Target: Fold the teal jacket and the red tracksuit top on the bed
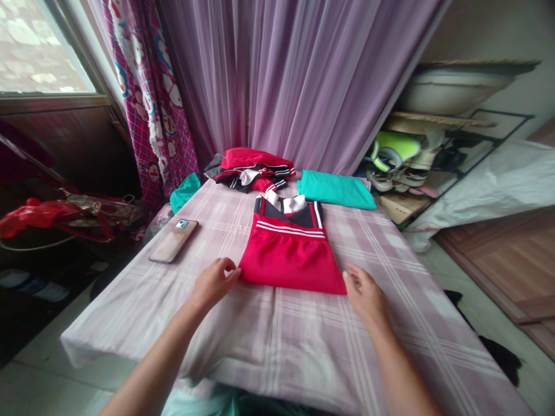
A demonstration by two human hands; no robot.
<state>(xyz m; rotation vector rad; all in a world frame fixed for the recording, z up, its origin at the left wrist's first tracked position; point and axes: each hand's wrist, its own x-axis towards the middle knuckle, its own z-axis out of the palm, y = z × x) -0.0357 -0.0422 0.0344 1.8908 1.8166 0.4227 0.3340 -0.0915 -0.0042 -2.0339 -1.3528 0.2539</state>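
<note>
A folded red shirt (291, 254) with white stripes and a dark collar lies flat in the middle of a table under a pale plaid cloth (303, 341). My left hand (213, 282) is at the shirt's near left corner, fingers curled and pinching its edge. My right hand (364, 292) is at the near right corner, fingers bent and touching the hem. Whether it grips the fabric is unclear.
A phone (174, 240) lies on the cloth to the left. A heap of red and black clothes (251, 169) and a folded teal garment (335, 189) sit at the far edge. Purple curtains (303, 75) hang behind. A cluttered rack (416, 162) stands on the right.
</note>
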